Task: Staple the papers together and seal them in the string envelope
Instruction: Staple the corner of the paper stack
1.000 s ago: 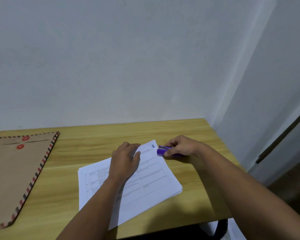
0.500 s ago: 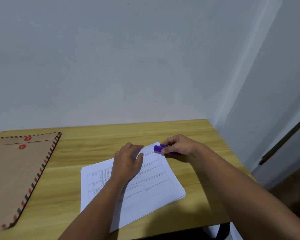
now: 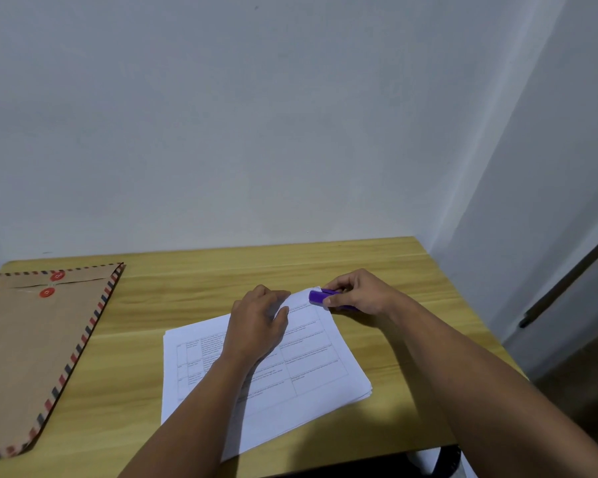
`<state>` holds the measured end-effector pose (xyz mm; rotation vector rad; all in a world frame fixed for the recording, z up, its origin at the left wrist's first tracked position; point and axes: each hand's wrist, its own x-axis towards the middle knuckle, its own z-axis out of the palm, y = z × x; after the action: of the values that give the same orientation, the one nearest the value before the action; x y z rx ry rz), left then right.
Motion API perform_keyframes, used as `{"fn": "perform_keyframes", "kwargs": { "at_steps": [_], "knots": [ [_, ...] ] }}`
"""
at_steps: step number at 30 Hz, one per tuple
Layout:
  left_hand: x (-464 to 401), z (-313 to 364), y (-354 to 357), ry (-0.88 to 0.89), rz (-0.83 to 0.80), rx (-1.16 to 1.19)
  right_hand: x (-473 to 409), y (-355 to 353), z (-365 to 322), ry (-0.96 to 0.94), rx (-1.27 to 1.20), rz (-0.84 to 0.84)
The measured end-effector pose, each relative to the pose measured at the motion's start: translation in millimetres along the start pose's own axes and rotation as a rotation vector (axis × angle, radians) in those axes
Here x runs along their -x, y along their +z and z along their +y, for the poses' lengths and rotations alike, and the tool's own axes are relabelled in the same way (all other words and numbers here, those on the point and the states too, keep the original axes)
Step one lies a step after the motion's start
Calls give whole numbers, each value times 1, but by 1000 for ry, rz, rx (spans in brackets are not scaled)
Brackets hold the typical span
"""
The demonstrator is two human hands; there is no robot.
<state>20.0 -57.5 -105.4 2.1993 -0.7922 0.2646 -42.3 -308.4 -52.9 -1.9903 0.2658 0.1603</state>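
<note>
The right hand point(image 3: 359, 293) grips a small purple stapler point(image 3: 320, 297) with curled fingers, its mouth set over the far corner of the papers point(image 3: 308, 367), while the left hand point(image 3: 256, 322) lies on the stack with loosely bent fingers, pinning it to the wooden table point(image 3: 187, 288). I can't tell whether a staple has gone in. The string envelope point(image 3: 32, 339) lies flat well off to the left, untouched, so loading and tying it look to be all ahead

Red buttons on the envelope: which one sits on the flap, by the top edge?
The farther red button, near the striped top edge of the envelope; the other red button lies below the flap line.
</note>
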Motion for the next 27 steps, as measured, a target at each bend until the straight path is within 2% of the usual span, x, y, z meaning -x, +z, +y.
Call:
{"fn": "perform_keyframes", "kwargs": {
  "at_steps": [8, 14, 22, 27],
  "knots": [
    [0, -1, 1, 16, -9, -19, -1, 0, 5, -19, 20, 32],
    [0, 1, 0, 25, -23, -42, -8, 6, -1, 27, 143, -9],
    [0, 1, 0, 33, -17, -36, -7, 23, 8, -86, 206, 148],
    [0, 0, 0, 37, -17, -34, -7, 28, 10, -129, 232, 160]
  ]
}}
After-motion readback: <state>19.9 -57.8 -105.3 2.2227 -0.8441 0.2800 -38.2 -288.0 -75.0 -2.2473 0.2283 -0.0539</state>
